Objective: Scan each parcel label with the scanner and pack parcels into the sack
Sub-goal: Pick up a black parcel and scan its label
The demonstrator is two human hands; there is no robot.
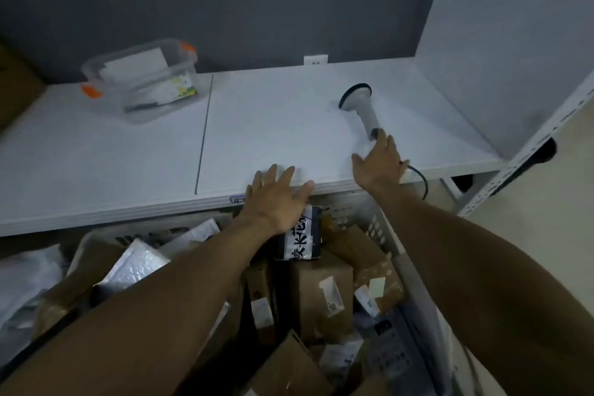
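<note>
Far left, a clear box (141, 80) sits by the desk's (96, 154) back edge, out of play. My left hand (276, 199) is flat and empty, fingers spread, tips over the desk's front edge. Just under it a dark taped parcel (300, 236) tops the pile in the basket (376, 228). My right hand (379, 164) is also spread and empty. Here's the key: the scanner (363, 106) lies just beyond those fingertips, head away from me, handle running back towards me. Its butt is at the fingertips; touching or not, I can't tell. The right hand is plainly nearer, and I reckon a short reach forward takes the handle.
</note>
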